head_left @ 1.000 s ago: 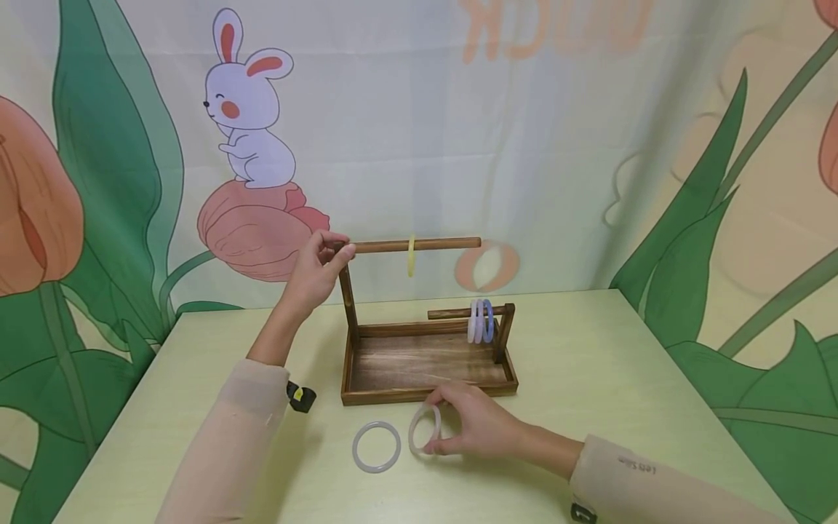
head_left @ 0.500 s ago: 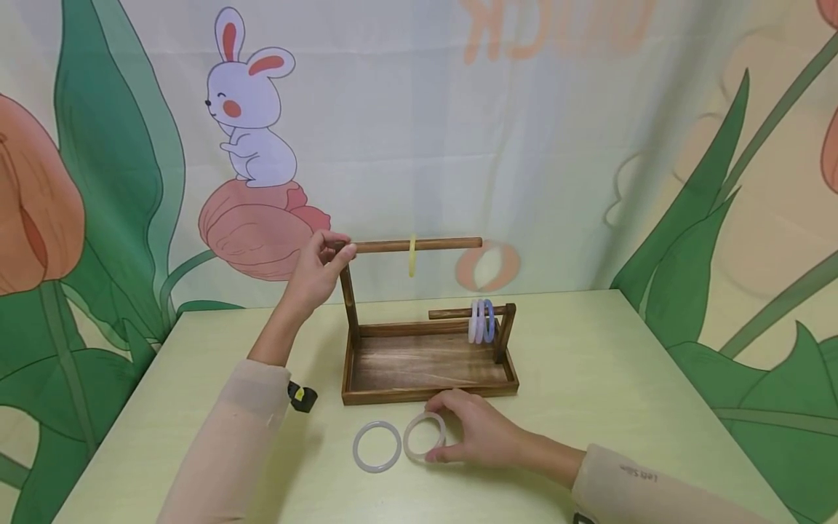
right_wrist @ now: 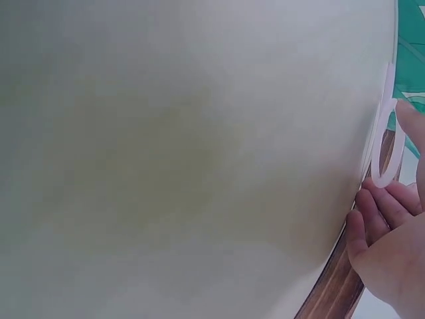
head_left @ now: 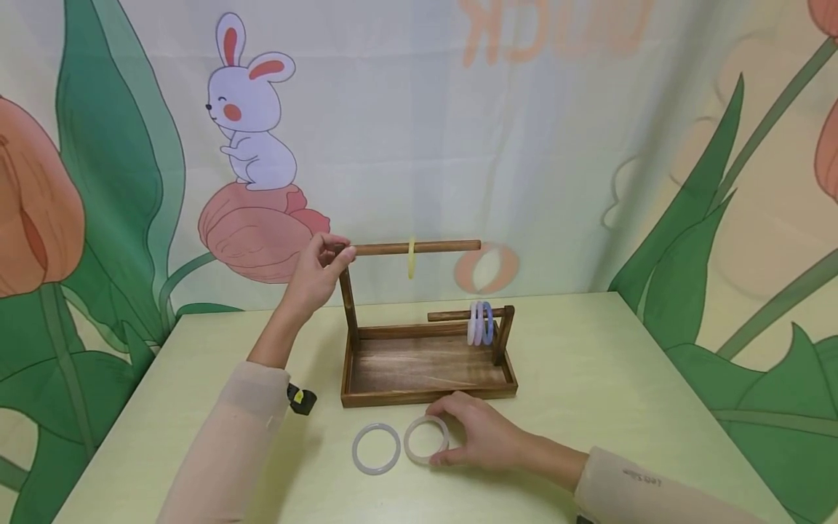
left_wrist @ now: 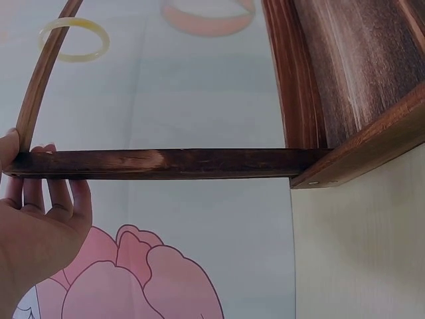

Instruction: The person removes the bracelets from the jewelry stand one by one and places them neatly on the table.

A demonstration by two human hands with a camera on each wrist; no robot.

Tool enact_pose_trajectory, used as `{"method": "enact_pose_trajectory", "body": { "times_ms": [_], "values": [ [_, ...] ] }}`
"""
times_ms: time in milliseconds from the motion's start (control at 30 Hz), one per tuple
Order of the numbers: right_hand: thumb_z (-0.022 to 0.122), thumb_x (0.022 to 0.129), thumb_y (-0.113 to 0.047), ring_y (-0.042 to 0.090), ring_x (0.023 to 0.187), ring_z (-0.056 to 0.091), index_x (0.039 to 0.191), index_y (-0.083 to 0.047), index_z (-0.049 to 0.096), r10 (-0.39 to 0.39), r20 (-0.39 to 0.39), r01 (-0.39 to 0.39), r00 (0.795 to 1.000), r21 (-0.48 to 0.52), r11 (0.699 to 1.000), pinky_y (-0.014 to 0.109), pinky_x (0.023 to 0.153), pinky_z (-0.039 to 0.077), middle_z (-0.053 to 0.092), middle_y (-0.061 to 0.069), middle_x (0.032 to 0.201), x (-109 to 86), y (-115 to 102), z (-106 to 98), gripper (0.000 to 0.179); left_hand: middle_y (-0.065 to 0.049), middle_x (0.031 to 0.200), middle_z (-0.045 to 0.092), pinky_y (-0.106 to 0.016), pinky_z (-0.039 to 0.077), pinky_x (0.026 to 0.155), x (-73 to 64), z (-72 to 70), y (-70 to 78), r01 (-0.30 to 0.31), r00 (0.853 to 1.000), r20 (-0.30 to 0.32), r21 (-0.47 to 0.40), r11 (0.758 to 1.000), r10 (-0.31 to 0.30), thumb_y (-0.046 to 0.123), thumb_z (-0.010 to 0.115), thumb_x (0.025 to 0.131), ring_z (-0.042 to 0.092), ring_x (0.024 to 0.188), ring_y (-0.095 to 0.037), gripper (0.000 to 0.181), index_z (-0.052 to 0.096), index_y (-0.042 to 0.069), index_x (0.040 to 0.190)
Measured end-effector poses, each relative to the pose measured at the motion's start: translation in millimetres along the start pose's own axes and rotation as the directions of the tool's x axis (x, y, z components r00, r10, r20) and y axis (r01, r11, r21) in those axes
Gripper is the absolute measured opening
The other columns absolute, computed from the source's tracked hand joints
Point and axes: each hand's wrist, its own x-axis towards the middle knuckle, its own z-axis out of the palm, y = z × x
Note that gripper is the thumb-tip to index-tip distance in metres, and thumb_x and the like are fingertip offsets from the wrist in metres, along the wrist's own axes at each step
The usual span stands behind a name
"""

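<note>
My left hand (head_left: 321, 273) grips the top left corner of a wooden bangle stand (head_left: 428, 397), thumb in front, where the tall post meets the upper bar. In the left wrist view the fingers (left_wrist: 63, 199) bend round the post's end. My right hand (head_left: 484, 433) pinches a pale pinkish bangle (head_left: 407, 440) by its edges, between thumb and fingers, flat at the table in front of the stand. A grey bangle (head_left: 356, 449) lies just left of it. In the right wrist view the held bangle (right_wrist: 383, 181) appears at the far right.
A yellow bangle (head_left: 411, 262) hangs on the upper bar (head_left: 448, 246). White (head_left: 471, 325), lilac (head_left: 479, 325) and blue bangles (head_left: 489, 325) hang on the lower bar (head_left: 448, 316). Behind the table (head_left: 576, 364) is a printed cloth (head_left: 524, 145).
The pale bangle in my right hand has tipped from a steeper tilt down to flat beside the grey one. My right hand has dropped slightly; the left hand keeps its grip.
</note>
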Motion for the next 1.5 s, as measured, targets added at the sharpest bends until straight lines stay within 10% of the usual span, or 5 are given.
{"method": "enact_pose_trajectory", "body": {
  "times_ms": [500,767,1500],
  "values": [
    [0.079,0.074,-0.061,0.006,0.114,0.052,0.137,-0.018,0.056,-0.098,0.048,0.103,0.994,-0.108,0.989,0.034,0.098,0.047,0.06,-0.011,0.125,5.5,4.4,-4.1,0.08,-0.015,0.115,0.062,-0.035,0.043,0.089,0.2,-2.0,0.2,0.006,1.0,-0.002,-0.013,1.0,-0.006,0.033,0.061,0.1,0.059,0.11,-0.03,0.04,0.051,0.006,0.127],
    [0.08,0.075,-0.058,0.006,0.114,0.049,0.139,-0.017,0.055,-0.118,0.073,0.126,0.99,-0.128,0.984,0.034,0.098,0.046,0.058,-0.01,0.126,4.8,4.8,-1.9,0.08,-0.02,0.113,0.062,-0.033,0.042,0.087,-15.0,-1.4,35.2,0.005,1.0,0.011,0.005,1.0,-0.005,0.019,0.058,0.102,0.059,0.102,-0.022,0.033,0.051,-0.002,0.125],
    [0.08,0.077,-0.056,0.007,0.116,0.048,0.141,-0.018,0.053,-0.116,0.07,0.124,0.991,-0.128,0.984,0.033,0.097,0.047,0.055,-0.009,0.13,0.3,5.0,-0.6,0.079,-0.019,0.115,0.061,-0.034,0.043,0.088,-16.3,0.7,35.3,0.024,1.0,0.017,0.011,1.0,-0.024,0.02,0.058,0.102,0.059,0.106,-0.025,0.033,0.05,-0.001,0.126]
  ]
}}
